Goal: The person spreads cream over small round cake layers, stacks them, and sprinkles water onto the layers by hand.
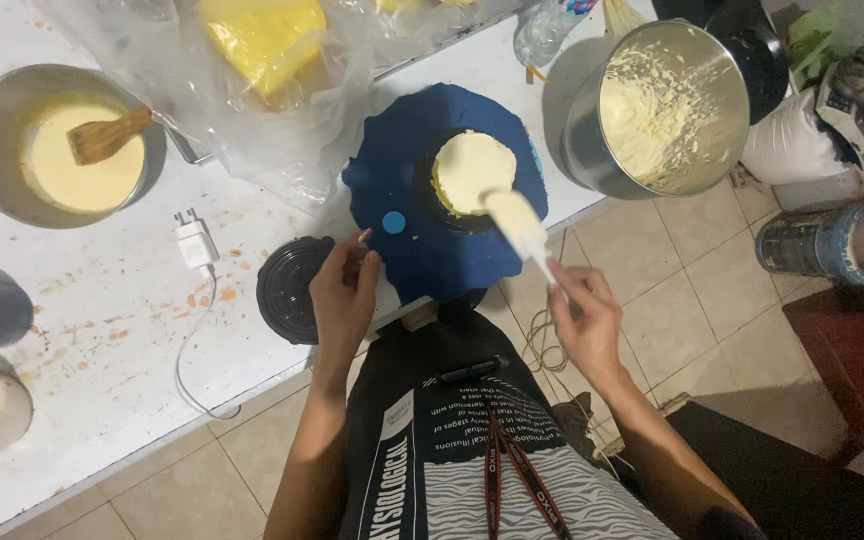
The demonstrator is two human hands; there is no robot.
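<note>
White worktop (112,330), stained with orange specks, fills the left and centre of the frame; beige floor tiles lie below and to the right.

Upper left: a steel bowl (62,145) of pale yellow batter with a wooden utensil (107,135) standing in it. Below it, a white plug adapter (195,243) with its cable trailing to the table edge. Top centre: clear plastic wrap (282,110) over a yellow block.

Centre: a dark blue board (402,200) carries a small round cake (472,172). Left hand (342,290) pinches the board's near edge, fingers closed on it. A black round lid (290,288) lies just beside that hand.

Right hand (584,318) is clamped on the handle of a white spatula (517,222), whose blade rests on the cake's top.

Upper right: a steel mixing bowl (652,105), tilted, with cream smeared inside.

Assessment: the top appears creamed and fairly smooth. The sides cannot be judged from above; much cream remains in the bowl.
</note>
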